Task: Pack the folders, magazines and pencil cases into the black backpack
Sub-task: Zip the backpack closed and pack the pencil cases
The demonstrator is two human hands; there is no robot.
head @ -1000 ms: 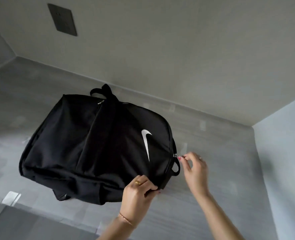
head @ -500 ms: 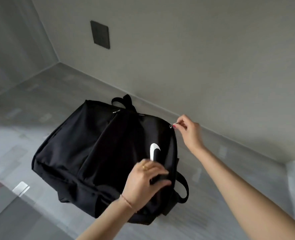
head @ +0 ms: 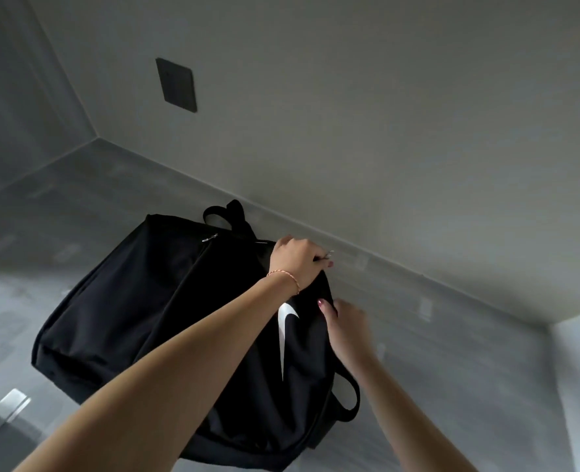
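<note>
The black backpack [head: 152, 311] is laid on its back on the grey bench [head: 451, 352], its top end turned toward the wall [head: 349, 114] and its white swoosh logo [head: 286, 330] facing up. A carry loop [head: 225, 212] is seen at the top edge, nearly touching the foot of the wall, and a small metal zipper pull [head: 210, 237] is seen just below the loop. One shoulder strap [head: 348, 396] is looped out from under the right side of the bag.

The left hand [head: 298, 258] is stretched across the backpack to its upper right corner. Its fingers are curled down and closed over the black fabric there, and a thin metal piece [head: 328, 254], apparently a zipper pull, is seen sticking out from between thumb and fingers. A thin bracelet [head: 286, 277] is worn on that wrist.

The right hand [head: 348, 323] is placed at the right edge of the bag, just beside the logo. Its fingertips [head: 324, 305] are pressed against the side seam with the fabric gathered under them; the hand is blurred, so whether the cloth is truly pinched cannot be told.

A dark rectangular plate [head: 177, 85] is mounted on the wall well above the bag. A small pale patch [head: 11, 401] is seen on the bench at the lower left, well apart from the backpack.
</note>
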